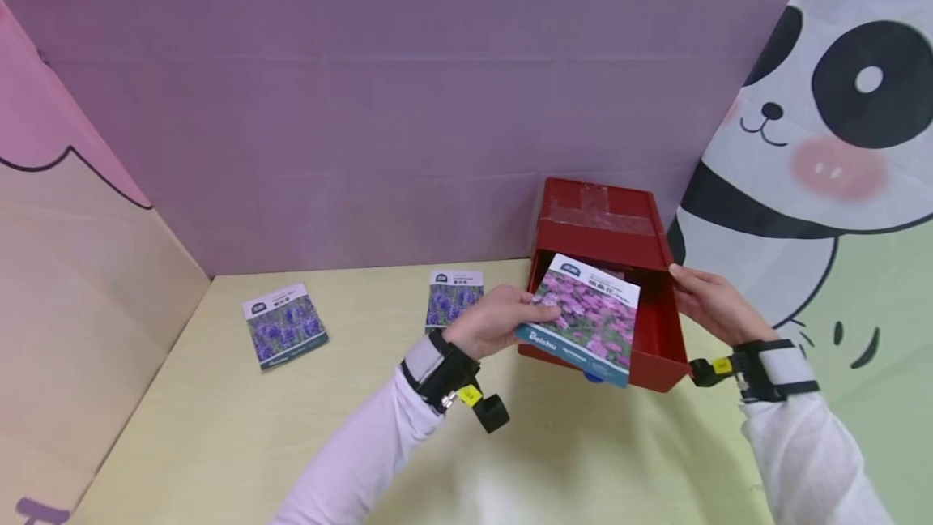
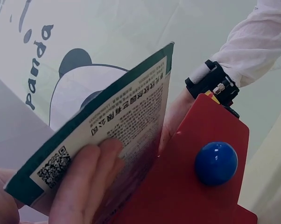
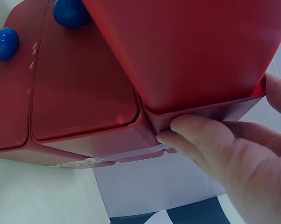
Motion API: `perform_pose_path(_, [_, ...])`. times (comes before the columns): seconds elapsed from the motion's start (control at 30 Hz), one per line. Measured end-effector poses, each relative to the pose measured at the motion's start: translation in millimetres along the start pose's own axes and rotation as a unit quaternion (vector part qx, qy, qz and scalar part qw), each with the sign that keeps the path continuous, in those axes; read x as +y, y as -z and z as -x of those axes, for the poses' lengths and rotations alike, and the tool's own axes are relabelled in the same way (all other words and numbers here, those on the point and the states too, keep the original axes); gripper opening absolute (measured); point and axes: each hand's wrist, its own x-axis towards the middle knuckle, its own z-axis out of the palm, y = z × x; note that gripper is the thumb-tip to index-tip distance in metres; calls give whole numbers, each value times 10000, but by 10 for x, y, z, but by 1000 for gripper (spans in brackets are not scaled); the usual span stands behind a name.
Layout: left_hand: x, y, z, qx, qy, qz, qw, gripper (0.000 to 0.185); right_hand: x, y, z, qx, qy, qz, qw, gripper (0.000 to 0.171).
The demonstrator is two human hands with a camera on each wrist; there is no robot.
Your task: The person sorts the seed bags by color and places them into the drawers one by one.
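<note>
Pale yellow tabletop point(image 1: 219, 428) runs back to a purple wall, with a panda-print cloth point(image 1: 838, 144) hanging on the right. At the far right of the table the left hand point(image 1: 496, 321) pinches a flower seed packet with a pink-blossom front and dark green edge point(image 1: 586, 316), thumb on the picture side and fingers point(image 2: 91, 182) curled under the printed back. The packet hangs tilted over the pulled-out drawer of a small red plastic drawer cabinet point(image 1: 605, 225); whether its far edge touches the drawer floor is hidden by the packet itself. The right hand point(image 1: 710, 302) grips the right wall of that red drawer point(image 1: 659, 339), fingers point(image 3: 201, 135) curled under its rim and the thumb on the other side, only partly seen at the frame edge. Round blue knobs point(image 2: 216, 162) sit on the drawer fronts; from the head view the open drawer's knob is mostly covered by the packet. Inside of the drawer is largely screened too, so its contents cannot be made out. Clear tape point(image 1: 598, 213) crosses the cabinet top. Farther left on the table lie two lavender-picture seed packets: one point(image 1: 284, 324) well to the left, the other point(image 1: 453, 296) just beyond the left wrist and partly hidden by it. Black wrist straps with yellow tags sit on both white sleeves.
</note>
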Motion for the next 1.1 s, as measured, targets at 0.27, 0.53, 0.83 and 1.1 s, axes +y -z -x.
perform_pose_path(0.27, [12, -25, -70, 59, 32, -21, 10000, 29, 26, 16, -2, -139, 105, -138, 9998, 23])
perform_pose_path(0.53, [34, 0, -146, 26, 267, 356, 9990, 30, 36, 15, -19, -168, 164, -124, 9996, 23])
perform_pose_path(0.83, [44, -11, -182, -169, 465, 924, 9945, 32, 32, 13, -30, -122, 165, -28, 9998, 24])
perform_pose_path(1.1, [49, -31, -209, -239, 617, 1406, 9879, 34, 37, 24, -23, -93, 171, 92, 9998, 31])
